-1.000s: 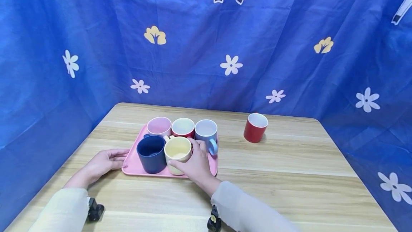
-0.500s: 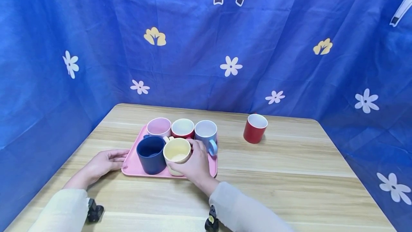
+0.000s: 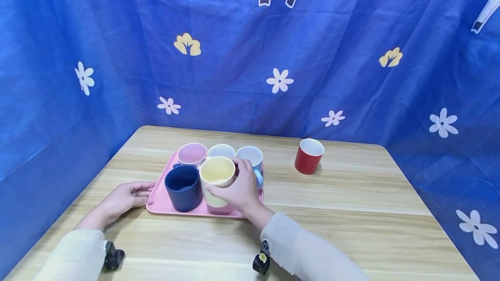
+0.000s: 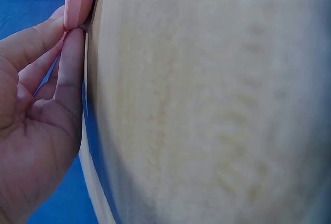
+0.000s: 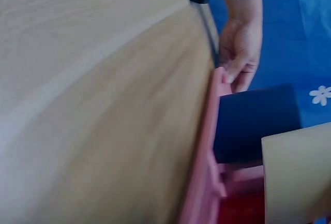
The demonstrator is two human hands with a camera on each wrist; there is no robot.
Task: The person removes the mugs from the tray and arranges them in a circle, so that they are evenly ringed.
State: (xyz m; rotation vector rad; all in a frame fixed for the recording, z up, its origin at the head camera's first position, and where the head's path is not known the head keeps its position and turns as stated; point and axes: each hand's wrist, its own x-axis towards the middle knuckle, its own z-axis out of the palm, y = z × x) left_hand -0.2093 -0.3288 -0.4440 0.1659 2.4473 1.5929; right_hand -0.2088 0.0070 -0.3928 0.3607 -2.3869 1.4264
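Note:
My right hand (image 3: 244, 190) grips the cream-yellow mug (image 3: 215, 192) by its side, raised a little above the pink tray (image 3: 166, 205). That mug (image 5: 292, 175) also shows at the right wrist view's lower right. Beside it on the tray stands a navy mug (image 3: 183, 196). My left hand (image 3: 123, 200) is at the tray's front left corner; the left wrist view has its thumb and fingers (image 4: 71, 63) pinching the tray (image 4: 80, 1). Behind the yellow mug, a white-lined mug (image 3: 221, 150) is partly hidden, between a pink mug (image 3: 191, 155) and a light-blue mug (image 3: 251, 156).
A red mug (image 3: 308, 159) with a white inside stands apart on the wooden table (image 3: 351, 211), right of the tray. Blue patterned cloth (image 3: 234, 55) hangs behind and at both sides. Small black devices (image 3: 114, 257) are at both sleeve cuffs.
The yellow mug has risen off the tray in my right hand and now covers more of the mug behind it. My left hand has stayed at the tray corner.

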